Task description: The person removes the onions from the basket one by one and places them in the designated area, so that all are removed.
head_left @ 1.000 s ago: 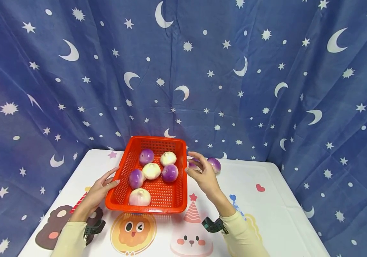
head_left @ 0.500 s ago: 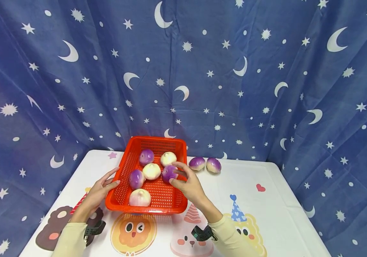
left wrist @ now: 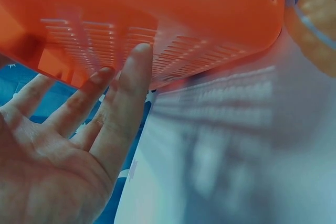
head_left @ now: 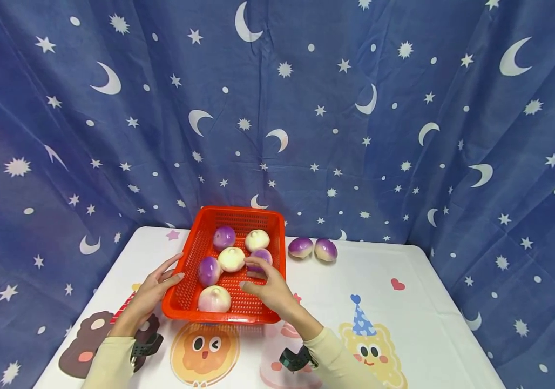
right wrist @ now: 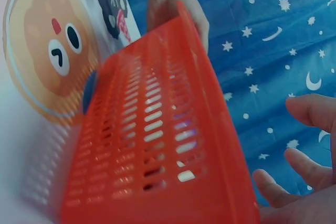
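Note:
A red plastic basket with perforated sides holds several purple-and-white turnips, among them a pale one near the front and a purple one at the left. My left hand is at the basket's left side; in the left wrist view its extended fingertips meet the orange-red wall. Above the basket's right half hovers my right hand, fingers spread and loosely bent, holding nothing. It partly covers a purple turnip. The right wrist view shows those fingers beyond the basket's rim.
Two more turnips, one nearer the basket and one farther right, lie at the table's back edge. The white tablecloth carries printed cartoon figures. A blue star-and-moon curtain hangs behind and at both sides.
My right hand has moved left from beside the two turnips on the table to over the basket, uncovering them. The left hand stays at the basket's left side.

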{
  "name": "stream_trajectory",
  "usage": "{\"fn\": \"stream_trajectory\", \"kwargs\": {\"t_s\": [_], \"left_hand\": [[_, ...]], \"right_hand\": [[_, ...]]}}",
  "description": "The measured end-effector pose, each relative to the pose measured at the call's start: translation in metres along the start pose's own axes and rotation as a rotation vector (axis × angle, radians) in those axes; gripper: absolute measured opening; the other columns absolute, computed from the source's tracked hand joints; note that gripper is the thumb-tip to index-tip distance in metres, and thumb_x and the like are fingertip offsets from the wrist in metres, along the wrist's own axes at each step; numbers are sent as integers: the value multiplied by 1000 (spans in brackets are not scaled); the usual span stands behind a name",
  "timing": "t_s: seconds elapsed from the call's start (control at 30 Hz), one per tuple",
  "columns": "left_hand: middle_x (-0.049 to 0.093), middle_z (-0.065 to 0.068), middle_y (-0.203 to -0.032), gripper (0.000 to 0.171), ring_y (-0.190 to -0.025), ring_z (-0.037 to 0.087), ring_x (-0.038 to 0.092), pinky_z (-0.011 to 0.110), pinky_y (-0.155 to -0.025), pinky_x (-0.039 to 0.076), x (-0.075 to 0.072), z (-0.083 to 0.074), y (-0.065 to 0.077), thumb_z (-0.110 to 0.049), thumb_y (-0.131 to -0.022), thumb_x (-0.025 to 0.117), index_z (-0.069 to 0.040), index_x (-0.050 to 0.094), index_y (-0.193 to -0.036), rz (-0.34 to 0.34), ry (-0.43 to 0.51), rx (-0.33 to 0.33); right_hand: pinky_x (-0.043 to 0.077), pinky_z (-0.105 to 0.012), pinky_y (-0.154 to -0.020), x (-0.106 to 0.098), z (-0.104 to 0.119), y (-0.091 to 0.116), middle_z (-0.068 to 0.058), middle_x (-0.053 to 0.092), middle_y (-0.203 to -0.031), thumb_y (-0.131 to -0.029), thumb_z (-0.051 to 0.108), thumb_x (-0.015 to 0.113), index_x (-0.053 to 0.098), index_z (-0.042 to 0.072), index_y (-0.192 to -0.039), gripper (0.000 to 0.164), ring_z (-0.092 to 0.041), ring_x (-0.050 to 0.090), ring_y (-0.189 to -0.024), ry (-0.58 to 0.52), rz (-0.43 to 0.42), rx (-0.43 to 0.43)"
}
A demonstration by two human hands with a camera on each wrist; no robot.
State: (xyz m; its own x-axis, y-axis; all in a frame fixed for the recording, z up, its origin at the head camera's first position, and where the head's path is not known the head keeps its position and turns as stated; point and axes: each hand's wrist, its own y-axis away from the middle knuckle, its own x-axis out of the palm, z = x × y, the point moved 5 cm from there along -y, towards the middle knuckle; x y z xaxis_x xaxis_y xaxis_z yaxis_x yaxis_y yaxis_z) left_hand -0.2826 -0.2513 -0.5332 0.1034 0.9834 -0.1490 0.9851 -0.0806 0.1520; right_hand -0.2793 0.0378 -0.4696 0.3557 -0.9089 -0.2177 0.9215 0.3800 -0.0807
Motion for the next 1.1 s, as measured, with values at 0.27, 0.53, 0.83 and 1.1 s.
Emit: {"fn": "stream_trajectory", "kwargs": {"t_s": [0.27,0.53,0.83,1.1], "left_hand": [[41,25,-150,68,-125,40,56,45,-91,57,0,-1,1,-32,-99,58,-29,23,-157,2,0,11],[40,25,-151,68,-127,41,55,47,-94,56,2,-5,3,-31,-100,57,-29,21,-157,18,18,16],[41,25,-150,68,-126,40,56,46,-94,56,2,-4,1,-34,-98,58,-29,23,-157,13,-1,19],[41,27,-150,68,-124,40,57,45,-92,56,2,-4,0,-31,-99,58,-27,23,-157,13,15,21]], "right_hand": [[53,-42,-98,16,-7,-4,-5,59,-135,-85,19,74,55,20,-134,52,-36,58,-123,87,42,66],[57,-37,-84,29,-14,-13,-14,56,-137,-83,17,75,58,19,-129,49,-19,67,-102,11,96,161],[58,-39,-84,41,-20,-23,-17,58,-135,-81,17,78,61,12,-129,51,-19,64,-96,112,118,225],[52,-42,-88,52,-22,-29,-12,61,-130,-78,22,82,65,21,-123,48,-23,60,-101,270,125,284]]}}
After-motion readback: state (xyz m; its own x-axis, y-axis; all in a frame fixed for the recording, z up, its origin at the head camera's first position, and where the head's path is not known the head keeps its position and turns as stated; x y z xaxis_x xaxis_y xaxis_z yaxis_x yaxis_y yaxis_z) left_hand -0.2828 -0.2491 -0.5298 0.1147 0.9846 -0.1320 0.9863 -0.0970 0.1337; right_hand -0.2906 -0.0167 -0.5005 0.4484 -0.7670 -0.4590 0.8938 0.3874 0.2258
